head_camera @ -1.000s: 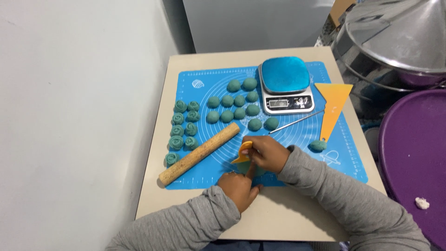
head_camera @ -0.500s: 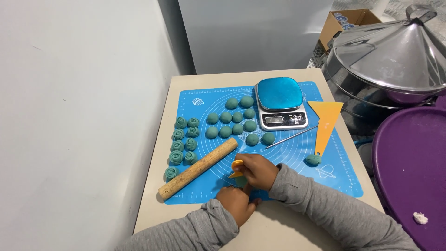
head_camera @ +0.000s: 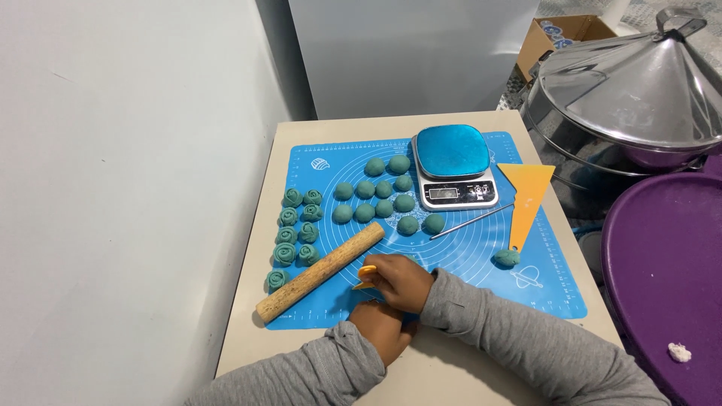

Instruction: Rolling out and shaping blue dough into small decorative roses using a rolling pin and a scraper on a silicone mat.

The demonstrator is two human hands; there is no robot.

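My right hand (head_camera: pixel 402 280) is closed around a small orange cutter (head_camera: pixel 366 273) at the near edge of the blue silicone mat (head_camera: pixel 481 259). Just below it my left hand (head_camera: pixel 380 327) rests on the mat's front edge, its fingers hidden under the right hand. A wooden rolling pin (head_camera: pixel 320 271) lies diagonally just left of the hands. Several teal dough balls (head_camera: pixel 383 197) sit mid-mat, and several teal rose-shaped pieces (head_camera: pixel 295 229) line the left side.
A kitchen scale (head_camera: pixel 453 165) with a teal top stands at the back of the mat. An orange scraper (head_camera: pixel 524 197), a thin metal rod (head_camera: pixel 472 222) and one dough lump (head_camera: pixel 506 257) lie to the right. A steel conical lid (head_camera: pixel 639 86) and a purple round surface (head_camera: pixel 665 278) stand beside the table.
Both hands have slid a little toward the near edge of the mat with the orange cutter. The camera view has shifted, showing more of the room behind the table.
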